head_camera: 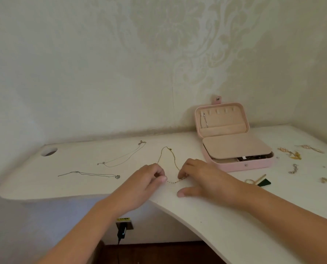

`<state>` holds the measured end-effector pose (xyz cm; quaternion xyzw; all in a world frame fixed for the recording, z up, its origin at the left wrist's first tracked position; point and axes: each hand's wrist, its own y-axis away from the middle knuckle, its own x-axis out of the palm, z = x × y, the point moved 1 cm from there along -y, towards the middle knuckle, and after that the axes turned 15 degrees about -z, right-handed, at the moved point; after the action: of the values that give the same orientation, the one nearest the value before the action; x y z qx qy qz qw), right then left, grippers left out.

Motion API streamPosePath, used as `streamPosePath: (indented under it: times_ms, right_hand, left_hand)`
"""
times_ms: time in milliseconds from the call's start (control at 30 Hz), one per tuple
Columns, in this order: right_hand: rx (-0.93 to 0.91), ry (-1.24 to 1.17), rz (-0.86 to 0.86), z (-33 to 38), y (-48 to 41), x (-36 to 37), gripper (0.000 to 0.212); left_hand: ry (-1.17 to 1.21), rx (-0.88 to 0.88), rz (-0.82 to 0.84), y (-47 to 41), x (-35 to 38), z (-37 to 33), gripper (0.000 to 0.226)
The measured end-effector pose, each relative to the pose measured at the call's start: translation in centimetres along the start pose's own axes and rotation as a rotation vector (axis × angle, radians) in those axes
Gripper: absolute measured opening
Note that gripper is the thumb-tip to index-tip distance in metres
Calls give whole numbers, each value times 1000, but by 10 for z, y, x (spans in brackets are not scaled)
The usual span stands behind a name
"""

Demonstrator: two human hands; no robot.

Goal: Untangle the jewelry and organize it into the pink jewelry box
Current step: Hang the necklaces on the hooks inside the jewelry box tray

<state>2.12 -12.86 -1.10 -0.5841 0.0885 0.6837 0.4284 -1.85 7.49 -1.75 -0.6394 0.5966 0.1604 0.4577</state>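
Simply white desk (73,185), pink box (254,165), wallpaper (178,44).

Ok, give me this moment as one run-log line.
phase: untangling | left hand: pinches gold necklace | right hand: presses its chain on desk | pink jewelry box: open

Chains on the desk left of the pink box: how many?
3: near silver chain far left; far silver chain behind it; gold chain between left hand and right hand. Hands may hide more.
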Motion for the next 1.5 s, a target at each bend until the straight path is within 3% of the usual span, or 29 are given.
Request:
streamPosePath:
  times_ms: [133, 267, 333, 400, 567, 767, 933, 1033, 1133, 1233, 1300, 1367, 1433, 1500]
  right_hand:
    - [82, -368, -42, 7, 3, 2, 13]
    - [339, -1027, 31, 19, 1, -11, 23]
    - [429, -1433, 77, 22, -1, -20, 25]
    - [546, -1602, 93, 22, -2, -26, 22]
    - [599, -1512, 154, 12, 0, -27, 27]
    - [593, -1808, 41, -9, -6, -20, 27]
    - [653, -1939, -153, -11, -10, -21, 37]
    - [606, -2032, -231, -10, -11, -24, 37]
    - [534, -2051, -196, -7, -14, -35, 33]
    - [482, -1858, -118, 0, -14, -46, 23]
    - [487, -1656, -141, 4, -14, -57, 8]
    - [504, -1469, -188, 2, -15, -73, 12]
    - [492, -1409, -222, -7, -15, -94, 13]
    - [463, -1437, -267, -22, -16, -119, 14]
  left_hand:
    - [491, -199, -46, -14, -19, -15, 23]
    - [920, -378, 37, -32, -29, -29, 23]
    - [1046, -479, 75, -38, -34, -35, 19]
    - [1028, -542, 87, -44, -40, -37, 21]
    - [917, -592, 101, -61, -59, -30, 28]
    - [825, -725, 167, -63, -83, -10, 42]
    - [1343, -832, 71, -54, -92, 1, 33]
    - [1831, -846, 232, -51, -87, 16, 23]
    - [2069, -883, 106, -49, -74, 23, 20]
    - [2141, -838, -42, -49, -60, 17, 25]
    - [2090, -838, -144, -52, -53, 6, 23]
    - [2014, -824, -287, -58, -49, -7, 21]
    - [1868, -795, -436, -69, -44, -15, 20]
    - [1712, -777, -466, -80, -33, -21, 24]
